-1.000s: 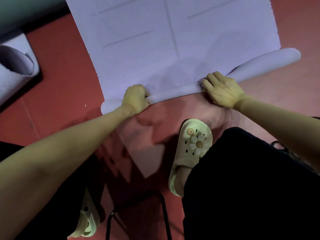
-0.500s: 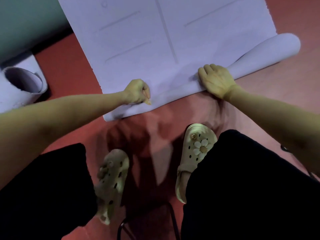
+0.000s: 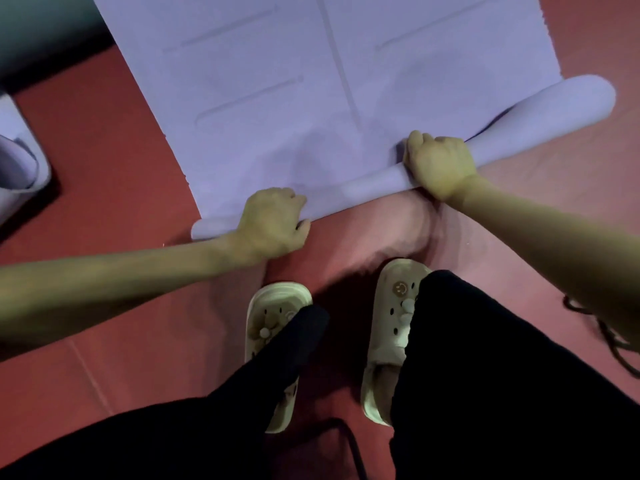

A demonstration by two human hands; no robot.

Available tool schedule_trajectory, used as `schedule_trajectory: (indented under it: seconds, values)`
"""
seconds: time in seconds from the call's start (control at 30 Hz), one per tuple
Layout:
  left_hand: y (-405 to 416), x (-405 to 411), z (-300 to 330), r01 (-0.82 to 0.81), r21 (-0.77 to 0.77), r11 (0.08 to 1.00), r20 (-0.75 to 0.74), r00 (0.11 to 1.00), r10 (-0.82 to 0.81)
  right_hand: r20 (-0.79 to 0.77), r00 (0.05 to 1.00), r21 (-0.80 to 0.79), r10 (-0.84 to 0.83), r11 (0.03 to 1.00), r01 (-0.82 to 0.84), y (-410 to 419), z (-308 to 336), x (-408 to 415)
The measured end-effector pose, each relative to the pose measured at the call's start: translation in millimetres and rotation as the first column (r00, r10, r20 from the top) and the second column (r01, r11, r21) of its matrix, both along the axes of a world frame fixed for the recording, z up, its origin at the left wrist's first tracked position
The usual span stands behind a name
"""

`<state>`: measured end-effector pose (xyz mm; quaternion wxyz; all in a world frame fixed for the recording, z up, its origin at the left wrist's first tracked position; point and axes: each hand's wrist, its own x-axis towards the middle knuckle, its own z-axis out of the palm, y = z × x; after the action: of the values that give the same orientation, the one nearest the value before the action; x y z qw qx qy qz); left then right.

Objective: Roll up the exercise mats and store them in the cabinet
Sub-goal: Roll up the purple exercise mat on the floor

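A lilac exercise mat (image 3: 311, 98) lies flat on the red floor (image 3: 114, 140), stretching from the centre toward twelve o'clock, its near edge wound into a narrow roll (image 3: 540, 112) that slants from about eight o'clock up to two o'clock, thicker at the two o'clock end. No cabinet or other container shows. The left hand (image 3: 273, 225) sits on the thin end of the roll near its eight o'clock tip, fingers curled over the top and thumb against the near side, clamped on it. The right hand (image 3: 440, 164) grips the roll's middle the same way, knuckles up, fingers bent over the far side onto the flat sheet. Both forearms reach in from the frame's sides, bare, the left nearly level, the right coming from four o'clock. At nine o'clock, well apart, the open end of another rolled mat (image 3: 20, 168) rests on the floor. Toward six o'clock stand two pale clogs (image 3: 394, 306) under black trouser legs (image 3: 485, 375).
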<state>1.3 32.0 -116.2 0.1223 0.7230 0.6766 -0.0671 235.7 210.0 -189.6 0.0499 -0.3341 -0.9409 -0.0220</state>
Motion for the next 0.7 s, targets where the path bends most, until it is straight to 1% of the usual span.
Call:
schedule_trajectory:
  seconds: [0.07, 0.17, 0.23, 0.3, 0.33, 0.4, 0.5, 0.57, 0.63, 0.7]
  values:
    - [-5.1, 1.8, -8.2, 0.028, 0.010, 1.000, -0.025, 0.999, -0.027, -0.039, 0.999, -0.076, 0.024, 0.997, -0.027, 1.9, -0.2, 2.0]
    - [-4.5, 4.1, -16.9, 0.055, 0.080, 0.995, -0.042, 0.998, -0.052, -0.046, 0.999, -0.145, 0.019, 0.989, -0.025, 0.9, -2.1, 4.3]
    - [-4.7, 5.3, -20.5, 0.046, 0.155, 0.987, -0.021, 0.999, -0.044, -0.046, 0.997, -0.076, 0.056, 0.995, -0.060, 2.7, -0.9, 0.8]
    - [-3.8, 3.8, -24.6, 0.019, 0.208, 0.978, 0.045, 0.999, -0.029, -0.013, 0.995, 0.066, 0.102, 0.993, -0.101, 6.0, -1.5, -1.6]
    - [-1.8, 2.8, -26.2, 0.007, 0.217, 0.976, 0.074, 0.997, -0.024, 0.000, 0.993, 0.133, 0.120, 0.984, -0.119, 8.3, -2.7, -1.5]
    - [1.8, 1.0, -29.1, -0.021, 0.224, 0.974, 0.124, 0.992, -0.007, -0.037, 0.991, 0.216, 0.126, 0.970, -0.115, 10.8, -7.1, 3.1]
    - [-0.2, -2.1, -35.8, -0.105, 0.241, 0.965, 0.183, 0.981, 0.061, -0.173, 0.983, 0.261, 0.060, 0.965, -0.013, 4.7, -12.2, 11.7]
    - [-1.8, -2.2, -38.0, -0.178, 0.233, 0.956, 0.233, 0.965, 0.123, -0.251, 0.967, 0.250, 0.044, 0.968, 0.021, 0.3, -11.3, 13.4]
    - [1.2, -2.7, -36.9, -0.255, 0.185, 0.949, 0.315, 0.930, 0.188, -0.287, 0.955, 0.219, 0.075, 0.976, -0.011, 0.5, -8.2, 17.1]
    - [6.5, -5.8, -33.0, -0.333, 0.109, 0.937, 0.387, 0.882, 0.269, -0.294, 0.946, 0.174, 0.137, 0.981, -0.088, 0.0, -7.3, 23.0]
